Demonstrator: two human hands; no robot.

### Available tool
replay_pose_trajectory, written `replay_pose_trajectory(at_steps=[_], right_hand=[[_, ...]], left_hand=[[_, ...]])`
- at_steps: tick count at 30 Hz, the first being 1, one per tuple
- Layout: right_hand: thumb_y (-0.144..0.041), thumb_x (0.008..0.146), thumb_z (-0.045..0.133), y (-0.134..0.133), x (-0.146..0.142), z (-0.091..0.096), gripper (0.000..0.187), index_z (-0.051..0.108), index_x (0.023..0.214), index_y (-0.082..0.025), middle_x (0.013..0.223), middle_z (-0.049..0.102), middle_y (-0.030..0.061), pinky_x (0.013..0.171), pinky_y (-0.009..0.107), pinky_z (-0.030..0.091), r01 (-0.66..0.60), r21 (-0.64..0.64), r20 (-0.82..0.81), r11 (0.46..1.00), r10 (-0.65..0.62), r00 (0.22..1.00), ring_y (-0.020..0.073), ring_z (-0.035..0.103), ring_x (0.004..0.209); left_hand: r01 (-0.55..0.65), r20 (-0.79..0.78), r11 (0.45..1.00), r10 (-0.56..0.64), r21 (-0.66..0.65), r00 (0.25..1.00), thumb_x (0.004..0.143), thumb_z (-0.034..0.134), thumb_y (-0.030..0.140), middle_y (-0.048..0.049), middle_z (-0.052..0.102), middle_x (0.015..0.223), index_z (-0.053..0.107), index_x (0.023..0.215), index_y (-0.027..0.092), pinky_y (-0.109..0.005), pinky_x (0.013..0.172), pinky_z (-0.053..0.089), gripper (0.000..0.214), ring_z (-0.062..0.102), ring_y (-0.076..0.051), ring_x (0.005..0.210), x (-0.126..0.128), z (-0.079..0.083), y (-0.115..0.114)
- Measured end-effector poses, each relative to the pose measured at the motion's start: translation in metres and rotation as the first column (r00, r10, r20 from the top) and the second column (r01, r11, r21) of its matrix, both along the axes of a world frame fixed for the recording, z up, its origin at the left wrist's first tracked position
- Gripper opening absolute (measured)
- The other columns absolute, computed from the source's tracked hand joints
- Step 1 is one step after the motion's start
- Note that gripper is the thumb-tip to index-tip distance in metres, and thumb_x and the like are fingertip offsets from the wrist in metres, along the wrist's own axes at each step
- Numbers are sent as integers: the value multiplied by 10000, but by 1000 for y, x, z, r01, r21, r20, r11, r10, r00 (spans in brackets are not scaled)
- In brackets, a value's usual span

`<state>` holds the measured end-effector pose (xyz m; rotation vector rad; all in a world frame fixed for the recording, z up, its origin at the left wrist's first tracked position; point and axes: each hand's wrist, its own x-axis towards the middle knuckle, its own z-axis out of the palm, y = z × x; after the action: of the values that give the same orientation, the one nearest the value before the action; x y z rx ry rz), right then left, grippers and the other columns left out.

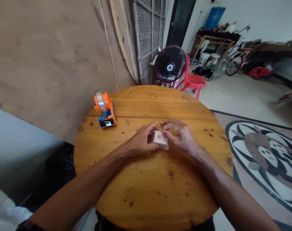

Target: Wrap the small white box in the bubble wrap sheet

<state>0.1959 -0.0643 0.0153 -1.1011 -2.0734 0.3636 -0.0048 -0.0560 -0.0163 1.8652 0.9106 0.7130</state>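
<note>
A small pale box [159, 138] with reddish print on top is at the middle of the round wooden table [146, 189]. A light flap or edge sticks out on its near side. My left hand [143, 139] grips the box from the left, thumb at the near side and fingers at the far side. From the right, my right hand [181, 134] has its thumb and curled fingers at the box's upper right edge. Part of the box is hidden by the fingers. An orange and blue tape dispenser [106, 110] with a roll of clear tape stands at the table's left.
Against the table's left side leans a large brown board [54, 64]. Beyond the far edge are a dark red fan [170, 65] and a red plastic chair [194, 80]. A bicycle [236, 61] stands farther back. Patterned floor tiles [268, 154] lie to the right.
</note>
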Motion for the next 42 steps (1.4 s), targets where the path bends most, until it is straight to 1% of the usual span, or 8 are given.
replay_pose_trajectory(at_steps=[9, 14, 18, 21, 26, 29, 35, 42], right_hand=[[-320, 838, 579, 7, -4, -13, 148, 622, 758, -203, 923, 685, 37, 760, 323, 492, -7, -255, -241, 967, -57, 969, 177, 639, 837], [-345, 831, 564, 7, -9, -14, 188, 583, 736, -184, 869, 665, 41, 680, 292, 465, -6, -325, -317, 946, -103, 943, 156, 600, 747], [-383, 854, 529, 8, -11, -13, 203, 544, 760, -204, 855, 639, 31, 676, 285, 460, 2, -323, -366, 946, -127, 922, 157, 585, 761], [-400, 874, 509, 11, -9, -14, 209, 534, 782, -214, 856, 623, 33, 738, 301, 459, 24, -268, -370, 963, -126, 921, 165, 583, 814], [-442, 875, 525, 14, -4, -12, 231, 542, 816, -220, 879, 619, 38, 826, 331, 452, 0, -242, -419, 970, -105, 902, 174, 580, 867], [-469, 865, 543, 13, -4, -10, 255, 541, 803, -222, 915, 623, 43, 879, 348, 442, -30, -243, -461, 970, -88, 883, 183, 578, 924], [-482, 839, 584, 11, -5, -6, 267, 540, 805, -221, 955, 623, 42, 872, 358, 453, -64, -258, -542, 964, -89, 835, 171, 587, 852], [-501, 832, 590, 10, -3, 0, 291, 523, 806, -219, 1009, 635, 41, 886, 376, 466, -65, -269, -597, 961, -113, 795, 162, 619, 816]], left_hand=[[56, 46, 998, -56, -13, 997, 657, 610, 124, -126, 502, 1343, 207, 1479, 205, -430, 981, 425, 920, 521, -278, 1161, 2, 3, -4], [52, -6, 999, -52, -16, 999, 694, 602, 147, -128, 551, 1286, 93, 1501, 179, -430, 957, 438, 954, 569, -252, 1088, 1, 6, -6], [46, -17, 999, -46, 25, 999, 711, 602, 149, -143, 525, 1345, 75, 1506, 191, -452, 985, 419, 955, 554, -271, 1140, 1, 5, -6], [49, 21, 998, -50, 45, 999, 721, 627, 167, -151, 406, 1458, 79, 1508, 220, -463, 1038, 381, 960, 496, -284, 1237, 2, 4, -7], [29, 124, 997, -20, -72, 992, 753, 691, 326, -178, 256, 1529, 109, 1506, 211, -494, 1106, 295, 959, 326, -319, 1376, 1, 1, -8], [18, 148, 994, -2, -107, 989, 753, 704, 374, -201, 312, 1494, 105, 1505, 201, -511, 1090, 306, 977, 382, -322, 1341, 0, -1, -6], [91, 184, 980, -59, -174, 981, 716, 745, 318, -173, 508, 1336, 23, 1507, 181, -477, 1037, 368, 1080, 538, -275, 1174, 3, 4, -9], [106, 187, 983, -77, -148, 979, 691, 764, 351, -165, 526, 1301, 45, 1507, 183, -466, 986, 408, 1100, 540, -295, 1156, 6, 10, -13]])
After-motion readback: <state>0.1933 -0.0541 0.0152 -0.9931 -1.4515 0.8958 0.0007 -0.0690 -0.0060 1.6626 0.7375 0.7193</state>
